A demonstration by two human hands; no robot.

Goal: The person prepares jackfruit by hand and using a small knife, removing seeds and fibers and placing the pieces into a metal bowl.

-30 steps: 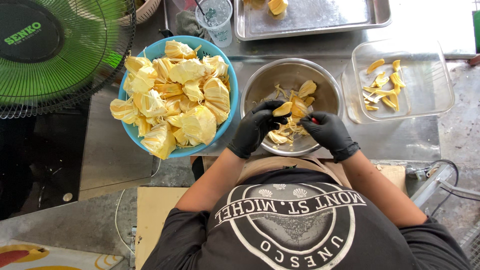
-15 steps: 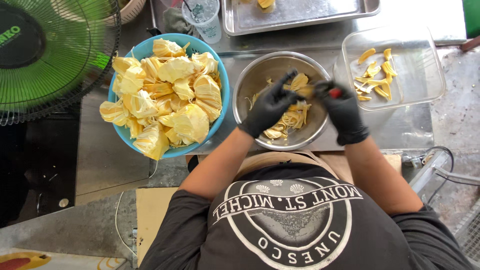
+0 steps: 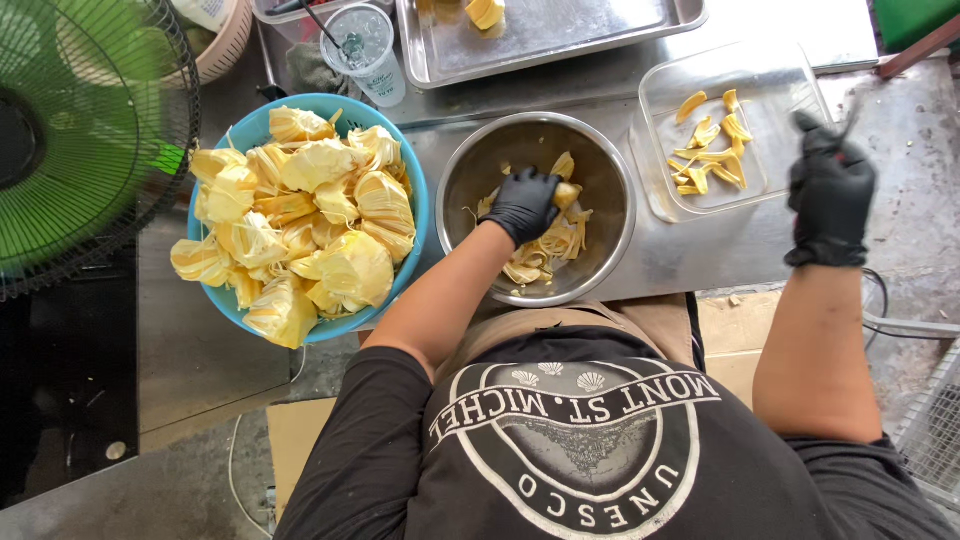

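My left hand, in a black glove, is inside a steel bowl and grips a yellow jackfruit piece above stringy scraps. My right hand, also gloved in black, is raised to the right of a clear plastic container with several yellow fruit pods in it. Its fingers are closed around a small thin tool, mostly hidden by the glove. A blue basket heaped with jackfruit sections stands left of the bowl.
A green fan stands at the far left. Behind the bowl are a metal tray with a yellow piece and a clear plastic cup with a straw. Everything rests on a steel counter.
My right hand has left the steel bowl and swung right, past the clear container. My left hand stays in the bowl, still holding fruit.
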